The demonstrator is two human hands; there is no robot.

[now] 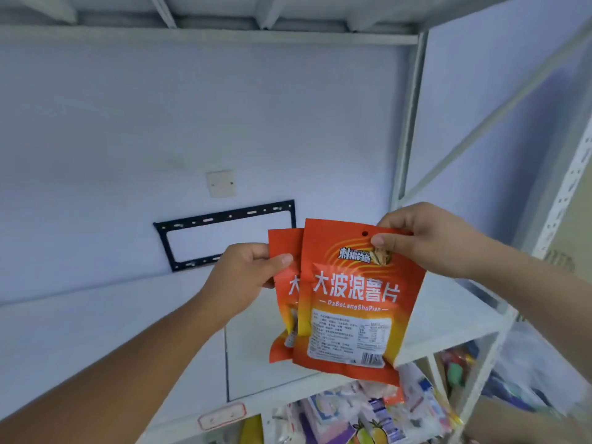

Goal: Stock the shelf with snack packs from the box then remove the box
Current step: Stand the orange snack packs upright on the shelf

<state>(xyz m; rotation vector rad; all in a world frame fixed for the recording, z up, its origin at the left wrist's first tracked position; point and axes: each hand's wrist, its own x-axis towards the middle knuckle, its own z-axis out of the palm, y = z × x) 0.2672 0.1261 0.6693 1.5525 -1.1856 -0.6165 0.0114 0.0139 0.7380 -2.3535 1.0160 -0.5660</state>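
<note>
- Just above the right end of the white shelf point(128, 331), seen from the head camera, two orange snack packs are held up in the air. Neither seems to rest on the shelf board.
- The front snack pack point(355, 302) hangs upright with a slight tilt, and its lower edge shows in front of the shelf's front lip.
- The right hand point(429, 241) pinches this pack at its top right corner, thumb on the printed face and fingers curled behind, beside the small hang hole.
- The rear snack pack point(282, 283) sits behind the front one and to its left, half covered by it, also over the shelf.
- The left hand point(246, 274) grips the rear pack by its upper left edge, thumb lying across the face.
- Large white characters on the front pack read "大波浪薯片", with "DaBoLangShuPian" in small letters beneath.
- A dark logo above that is too blurred to read. A white panel of fine print with a barcode fills the lower part.
- On the shelf's front lip sits a red-edged label holder point(221, 416), its writing unreadable.
- Below the shelf lie mixed coloured goods point(368, 411).
- On the wall behind the shelf hangs a black bracket frame point(224, 232), with a pale wall plate point(221, 184) above it.
</note>
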